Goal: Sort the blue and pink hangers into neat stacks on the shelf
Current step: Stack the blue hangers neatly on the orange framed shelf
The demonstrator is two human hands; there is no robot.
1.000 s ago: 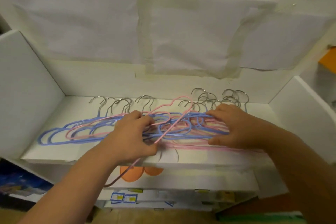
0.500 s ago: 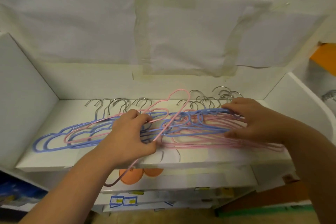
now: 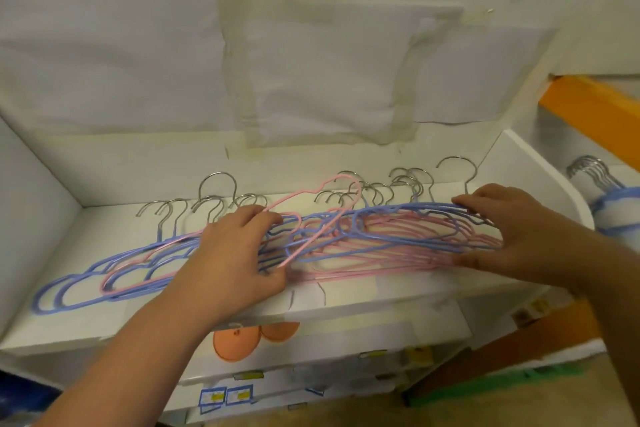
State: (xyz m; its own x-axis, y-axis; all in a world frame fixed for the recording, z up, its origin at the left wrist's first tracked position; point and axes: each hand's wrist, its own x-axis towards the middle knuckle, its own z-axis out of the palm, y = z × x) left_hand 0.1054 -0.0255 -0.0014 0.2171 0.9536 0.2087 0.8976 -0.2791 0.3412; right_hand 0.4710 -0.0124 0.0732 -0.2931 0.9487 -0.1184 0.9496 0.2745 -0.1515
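Head view. White shelf [image 3: 86,315] carries a mixed, overlapping heap of blue hangers [image 3: 79,282] and pink hangers [image 3: 374,255], metal hooks toward the back wall.

Left hand [image 3: 230,258] over the middle of the heap — fingers [image 3: 254,215] curled onto the wires, thumb at the front edge of the pile; it grips a bundle. One pink hanger [image 3: 311,215] stands tilted up out of the heap just right of this hand, its upper end raised above the rest.

Right hand [image 3: 516,230] at the right end of the heap — fingers over the top blue wires, thumb under the pink ones, pinching the stack between them.

Left part of heap: mostly blue loops with one pink on top. Right part: blue over pink.

Beyond the shelf's right wall: a separate blue hanger bundle [image 3: 616,215], hooks together. Orange discs [image 3: 235,340] below the shelf front.
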